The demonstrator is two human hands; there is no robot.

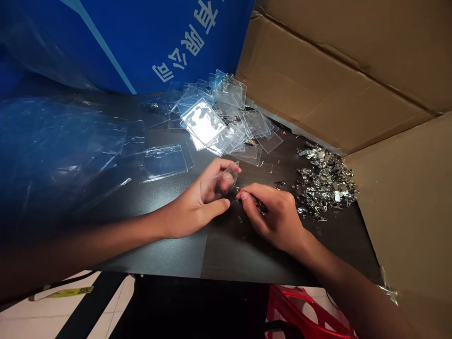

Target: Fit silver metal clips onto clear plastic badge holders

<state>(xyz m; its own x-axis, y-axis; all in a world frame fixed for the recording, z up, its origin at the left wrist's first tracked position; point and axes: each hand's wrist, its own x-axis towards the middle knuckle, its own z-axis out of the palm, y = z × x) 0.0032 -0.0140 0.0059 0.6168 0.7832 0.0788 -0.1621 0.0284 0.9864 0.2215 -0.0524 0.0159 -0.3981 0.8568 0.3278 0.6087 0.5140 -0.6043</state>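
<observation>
My left hand (pixel 197 207) holds a clear plastic badge sleeve (pixel 217 185) between thumb and fingers, just above the black table (pixel 176 254). My right hand (pixel 275 214) is curled beside it, fingertips pinched on a small metal clip (pixel 260 207) that is mostly hidden. The two hands almost touch at the sleeve's lower right corner. A heap of shiny metal clips (pixel 326 181) lies right of my right hand. A spread pile of clear badge sleeves (pixel 219 120) lies beyond my hands.
One flat clear sleeve (pixel 164 162) lies left of centre. Crumpled clear plastic bags (pixel 60 146) cover the left side. A blue bag (pixel 141 42) stands behind, and cardboard box flaps (pixel 353 80) wall the right. A red stool (pixel 303 308) is below the table edge.
</observation>
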